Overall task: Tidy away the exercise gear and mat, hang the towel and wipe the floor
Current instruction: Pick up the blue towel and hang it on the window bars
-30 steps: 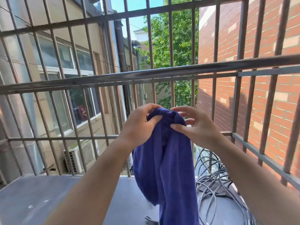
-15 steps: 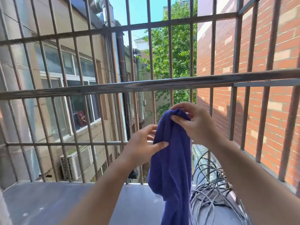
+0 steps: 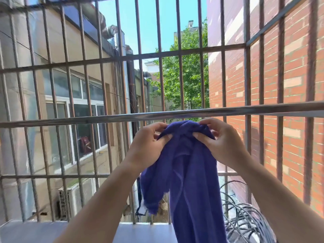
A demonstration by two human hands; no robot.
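A dark blue towel (image 3: 191,172) hangs bunched from both my hands in front of the window grille. My left hand (image 3: 147,146) pinches its top edge on the left, thumb pressed on the cloth. My right hand (image 3: 222,139) pinches the top edge on the right. The towel's top sits just below a long horizontal metal rail (image 3: 105,117) that crosses the view. Its lower part drops out of the frame at the bottom.
Rusty vertical bars (image 3: 84,85) close off the opening ahead and to the right. A grey ledge (image 3: 26,232) lies below. A tangle of black cables (image 3: 245,221) sits at the lower right. A brick wall (image 3: 291,85) stands beyond the bars on the right.
My left hand has come back up to the towel's top edge beside my right hand. The view has tilted upward, and the towel now sits close under the rail.
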